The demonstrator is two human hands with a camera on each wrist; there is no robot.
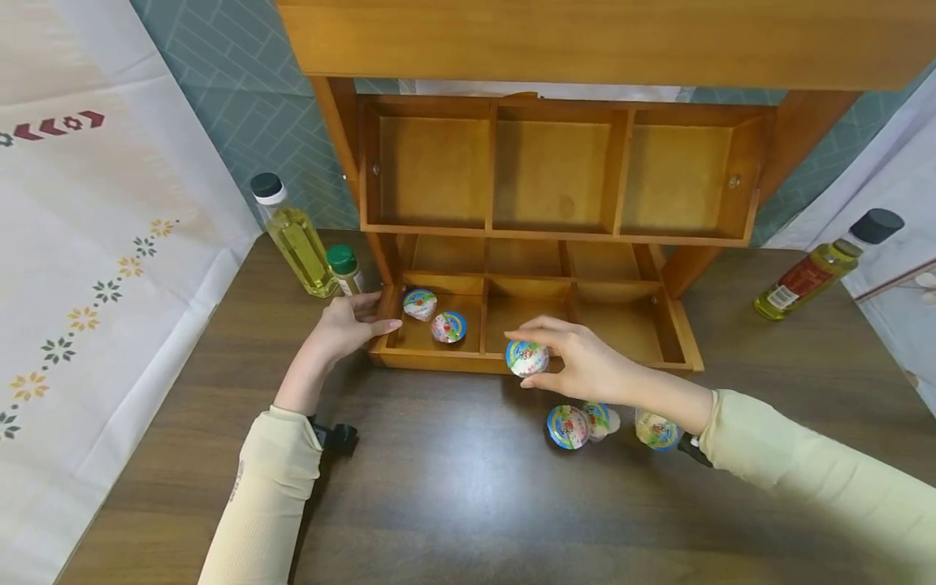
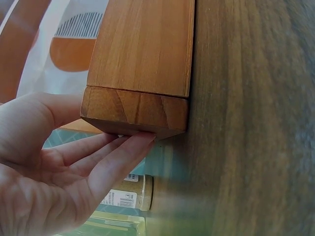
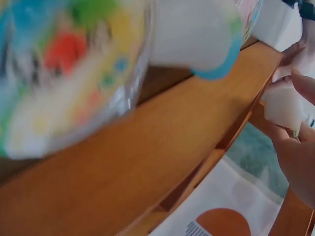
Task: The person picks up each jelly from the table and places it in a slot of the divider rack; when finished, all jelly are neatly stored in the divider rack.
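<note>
My right hand [image 1: 595, 366] pinches a small jelly cup [image 1: 523, 360] with a printed foil lid between thumb and fingers. It holds the cup over the front edge of the middle compartment of a wooden lower tray [image 1: 431, 360]. In the right wrist view the held cup [image 3: 283, 109] shows a whitish side. My left hand [image 1: 344, 331] grips the tray's left end, thumb on one side and fingers on the other; the left wrist view shows the wooden corner [image 2: 135, 105] between them. Two more cups, one [image 1: 420, 304] behind another [image 1: 448, 327], lie in the left compartment.
Three cups lie on the table before the tray: a pair [image 1: 567, 427] close together and one [image 1: 656, 431] by the right wrist. An upper tray [image 1: 424, 230] overhangs the lower one. Oil bottles stand left [image 1: 298, 248] and right [image 1: 812, 276]; a green-capped jar [image 1: 344, 268] is near my left hand.
</note>
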